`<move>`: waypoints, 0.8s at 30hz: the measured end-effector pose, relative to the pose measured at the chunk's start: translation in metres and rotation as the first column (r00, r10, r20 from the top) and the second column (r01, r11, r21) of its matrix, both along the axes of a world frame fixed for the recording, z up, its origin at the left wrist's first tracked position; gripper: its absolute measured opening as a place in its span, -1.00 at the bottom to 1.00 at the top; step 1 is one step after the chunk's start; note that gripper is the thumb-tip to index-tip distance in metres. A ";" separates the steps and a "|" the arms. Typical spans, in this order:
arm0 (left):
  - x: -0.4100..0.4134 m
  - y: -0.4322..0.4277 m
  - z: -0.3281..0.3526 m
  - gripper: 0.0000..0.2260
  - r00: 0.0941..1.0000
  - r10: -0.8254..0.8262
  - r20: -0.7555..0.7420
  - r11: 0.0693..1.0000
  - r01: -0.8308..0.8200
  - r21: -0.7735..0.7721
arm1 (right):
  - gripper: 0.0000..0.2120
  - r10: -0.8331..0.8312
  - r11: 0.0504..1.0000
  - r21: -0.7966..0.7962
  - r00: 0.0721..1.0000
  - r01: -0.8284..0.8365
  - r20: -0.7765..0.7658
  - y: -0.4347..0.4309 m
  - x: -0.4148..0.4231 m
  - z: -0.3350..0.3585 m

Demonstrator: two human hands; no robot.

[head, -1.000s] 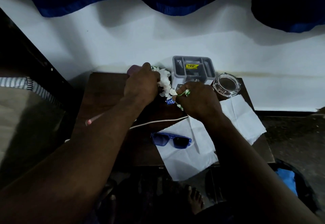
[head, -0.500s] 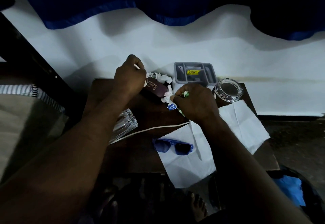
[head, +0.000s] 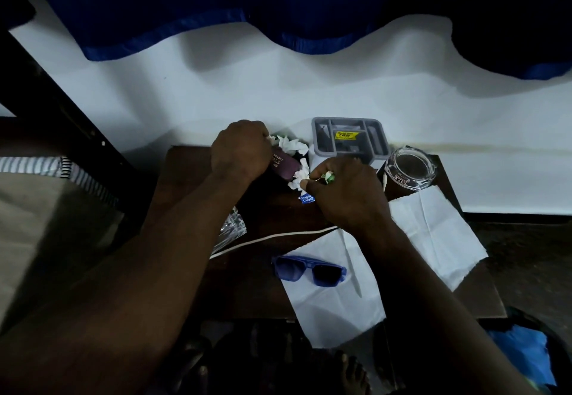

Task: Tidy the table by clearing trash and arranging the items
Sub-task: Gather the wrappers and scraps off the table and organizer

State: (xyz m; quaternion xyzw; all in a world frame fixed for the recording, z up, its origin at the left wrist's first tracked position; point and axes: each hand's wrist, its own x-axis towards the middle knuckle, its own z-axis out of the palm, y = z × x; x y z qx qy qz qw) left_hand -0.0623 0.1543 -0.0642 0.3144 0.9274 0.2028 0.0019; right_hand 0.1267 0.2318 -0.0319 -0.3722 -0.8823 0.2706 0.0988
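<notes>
Two hands are working at the desk's [head: 247, 286] far edge — left hand [head: 241, 151] is gripping the maroon packet [head: 286, 167], its long axis slanting toward the right hand [head: 348, 191], which is pinching green scraps [head: 329, 177] — crumpled tissue [head: 294, 146] is lying between them, nearer the left.

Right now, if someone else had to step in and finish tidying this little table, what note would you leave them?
Left hand: gripping crumpled tissues beside the maroon box.
Right hand: pinching a green wrapper; a blue sachet lies by its fingertips.
Done: trash is being gathered, none visibly cleared yet.
Left: throw away tissues, wrapper and sachet; then arrange the sunglasses, napkins, glass ashtray, grey organiser and white cable.
</notes>
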 end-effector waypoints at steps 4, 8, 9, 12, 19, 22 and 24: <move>-0.001 0.021 -0.007 -0.79 0.999 0.027 -0.018 0.992 -0.029 -0.124 | -0.85 -0.001 1.000 -0.012 1.000 0.001 -0.019 -0.001 -0.001 -0.002; 0.000 0.034 -0.011 -0.79 0.997 0.077 0.031 0.988 -0.072 -0.137 | -0.83 -0.002 1.000 0.004 1.000 0.002 -0.020 0.000 -0.001 -0.005; -0.001 0.035 -0.011 -0.79 0.997 0.069 0.030 0.988 -0.064 -0.144 | -0.83 -0.006 1.000 0.007 1.000 0.006 -0.014 0.000 -0.001 -0.005; -0.004 0.033 -0.012 -0.78 1.000 -0.003 0.013 0.989 0.005 -0.145 | -0.86 -0.011 1.000 0.010 1.000 0.011 -0.010 0.002 -0.002 -0.005; -0.006 0.017 0.001 -0.78 0.990 -0.094 0.106 0.989 0.081 0.126 | -0.85 -0.004 1.000 -0.019 0.998 0.003 -0.069 -0.002 -0.004 0.000; -0.009 0.011 0.010 -0.80 0.971 -0.154 0.181 0.973 0.117 0.202 | -0.86 -0.013 0.999 -0.036 0.997 0.010 -0.076 -0.001 -0.003 0.001; -0.012 0.004 0.017 -0.71 0.940 -0.168 0.298 0.961 0.089 0.262 | -0.86 -0.024 0.999 -0.041 0.997 0.021 -0.070 0.000 -0.002 0.002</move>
